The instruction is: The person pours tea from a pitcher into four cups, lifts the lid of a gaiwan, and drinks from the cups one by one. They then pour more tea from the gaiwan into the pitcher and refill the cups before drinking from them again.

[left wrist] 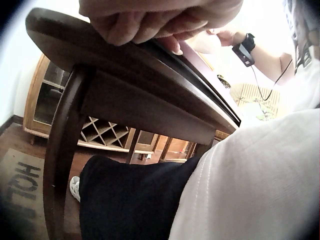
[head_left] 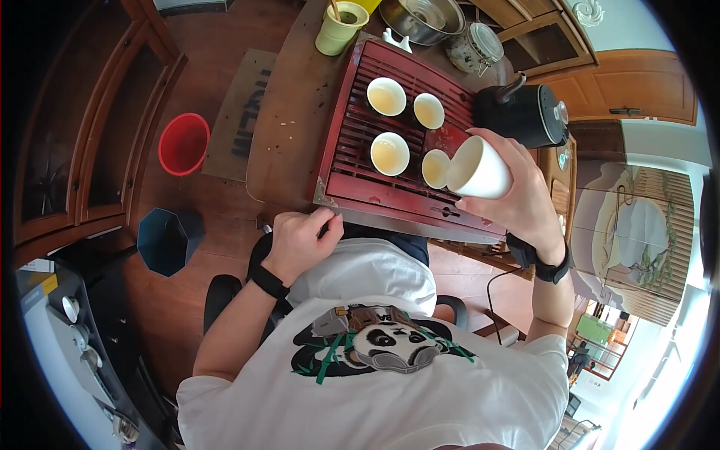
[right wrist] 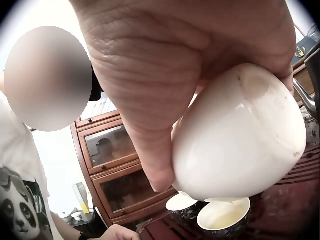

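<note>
My right hand (head_left: 517,180) grips a white handleless tea pitcher (head_left: 480,169), thumb on the near side and fingers around the far side. The pitcher is tipped, its mouth over the nearest small teacup (head_left: 435,168). Seen from the right wrist, the pitcher's rounded base (right wrist: 265,115) faces the camera, and a teacup (right wrist: 224,217) with pale yellow tea shows below. Several teacups stand on the dark red slatted tea tray (head_left: 341,161), all with pale tea inside. My left hand (head_left: 304,241) rests loosely curled at the tray's near left corner, holding nothing.
A black kettle (head_left: 517,114) stands at the tray's right, near a lidded glass jar (head_left: 476,49). Behind are a steel bowl (head_left: 424,19) and a pale green pot (head_left: 341,30). On the floor at left stand a red bin (head_left: 184,144) and a dark blue bin (head_left: 166,241).
</note>
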Motion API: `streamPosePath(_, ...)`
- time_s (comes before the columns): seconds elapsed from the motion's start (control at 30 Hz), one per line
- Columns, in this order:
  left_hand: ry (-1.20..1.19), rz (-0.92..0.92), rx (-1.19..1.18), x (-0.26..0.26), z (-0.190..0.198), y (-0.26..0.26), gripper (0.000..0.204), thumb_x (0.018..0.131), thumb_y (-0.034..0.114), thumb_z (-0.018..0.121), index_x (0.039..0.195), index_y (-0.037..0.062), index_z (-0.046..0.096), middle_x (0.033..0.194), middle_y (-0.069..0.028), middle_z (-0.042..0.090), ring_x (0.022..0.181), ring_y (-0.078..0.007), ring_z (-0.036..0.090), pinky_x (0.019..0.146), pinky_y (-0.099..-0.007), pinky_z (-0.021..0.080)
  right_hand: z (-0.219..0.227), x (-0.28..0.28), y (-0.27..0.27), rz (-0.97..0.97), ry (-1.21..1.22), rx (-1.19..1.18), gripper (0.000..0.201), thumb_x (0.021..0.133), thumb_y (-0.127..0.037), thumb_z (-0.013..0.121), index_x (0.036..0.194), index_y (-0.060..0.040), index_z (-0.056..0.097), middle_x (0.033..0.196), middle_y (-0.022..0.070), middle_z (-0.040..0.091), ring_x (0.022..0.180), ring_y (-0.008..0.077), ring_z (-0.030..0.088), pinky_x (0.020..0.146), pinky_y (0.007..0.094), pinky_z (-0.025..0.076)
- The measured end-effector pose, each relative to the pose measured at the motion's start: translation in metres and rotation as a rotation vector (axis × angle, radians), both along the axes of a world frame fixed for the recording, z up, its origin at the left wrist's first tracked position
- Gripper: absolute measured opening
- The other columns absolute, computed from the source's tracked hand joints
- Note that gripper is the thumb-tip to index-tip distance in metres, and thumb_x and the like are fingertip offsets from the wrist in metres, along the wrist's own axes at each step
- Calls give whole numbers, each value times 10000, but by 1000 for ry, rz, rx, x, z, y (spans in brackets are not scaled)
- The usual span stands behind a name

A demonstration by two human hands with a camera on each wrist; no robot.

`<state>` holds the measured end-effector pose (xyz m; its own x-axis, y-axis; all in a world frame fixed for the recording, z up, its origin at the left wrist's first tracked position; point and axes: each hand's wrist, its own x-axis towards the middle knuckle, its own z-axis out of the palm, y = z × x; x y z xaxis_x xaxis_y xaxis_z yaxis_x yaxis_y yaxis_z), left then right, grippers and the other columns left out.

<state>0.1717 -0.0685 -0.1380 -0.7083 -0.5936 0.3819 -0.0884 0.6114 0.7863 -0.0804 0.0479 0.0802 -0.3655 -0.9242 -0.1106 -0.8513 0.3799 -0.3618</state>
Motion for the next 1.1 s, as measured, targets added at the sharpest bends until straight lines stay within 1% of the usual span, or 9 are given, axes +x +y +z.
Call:
streamPosePath(0.27, -10, -9, 4, -1, 0, 2, 130, 858, 106, 717, 751, 87, 645, 500, -70, 554, 439, -252, 598, 455, -362, 471, -2, -3, 5, 16, -9, -18, 849, 615, -211, 924, 1387, -90, 590, 1185, 144, 658, 1132, 358, 607, 1015, 445, 461)
streamPosePath(0.37, 0, -8, -4, -1, -1, 2, 143, 859, 109, 721, 746, 85, 638, 497, -72, 549, 437, -254, 595, 452, -363, 465, -5, -5, 9, -33, -84, -49, 835, 637, -177, 914, 1394, -71, 578, 1207, 136, 660, 1151, 315, 626, 1022, 416, 469)
streamPosePath(0.43, 0, -17, -8, -1, 0, 1, 168, 864, 119, 729, 736, 81, 627, 500, -74, 549, 433, -253, 584, 453, -363, 458, -12, -7, 13, -131, -250, -200, 834, 680, -135, 895, 1425, -45, 534, 1239, 120, 660, 1177, 239, 633, 1027, 374, 479)
streamPosePath(0.53, -8, -30, -46, 1, -2, 0, 137, 868, 112, 736, 768, 78, 648, 516, -73, 558, 441, -251, 579, 460, -358, 454, -30, -12, 22, -239, -282, -378, 831, 710, -109, 882, 1442, -30, 497, 1265, 106, 656, 1187, 185, 626, 1028, 341, 482)
streamPosePath(0.67, 8, -21, 26, -2, 4, 5, 53, 869, 87, 737, 846, 75, 691, 540, -68, 572, 451, -248, 578, 468, -353, 453, -59, -18, 29, -375, -270, -556, 762, 736, -113, 874, 1392, -16, 499, 1247, 115, 655, 1162, 195, 641, 1012, 342, 505)
streamPosePath(0.73, 72, -30, -30, -1, 0, 7, 49, 899, 5, 700, 932, 40, 705, 583, -70, 580, 457, -180, 567, 458, -315, 419, -73, -21, 31, -433, -276, -580, 755, 744, -118, 873, 1380, 4, 484, 1246, 129, 652, 1159, 207, 645, 1006, 345, 515)
streamPosePath(0.77, 62, -44, -41, 0, 2, 9, 49, 899, 5, 700, 932, 40, 705, 583, -70, 580, 457, -180, 567, 458, -315, 419, -81, -23, 31, -466, -301, -601, 765, 741, -120, 876, 1381, 8, 476, 1249, 135, 651, 1159, 208, 646, 1006, 347, 516)
streamPosePath(0.83, 51, -74, 16, 3, 7, 11, 95, 865, 19, 703, 944, 71, 715, 576, -70, 588, 473, -249, 584, 477, -350, 457, -96, -26, 29, -509, -324, -659, 780, 739, -131, 891, 1374, 16, 462, 1246, 146, 653, 1155, 209, 649, 1003, 350, 516)
streamPosePath(1.1, 99, -138, -99, -1, 25, 18, 119, 782, -2, 758, 834, 65, 675, 577, -48, 556, 464, -228, 551, 461, -340, 424, -108, -19, 19, -508, -340, -688, 828, 739, -148, 907, 1396, 9, 428, 1247, 182, 636, 1164, 263, 651, 996, 383, 523)
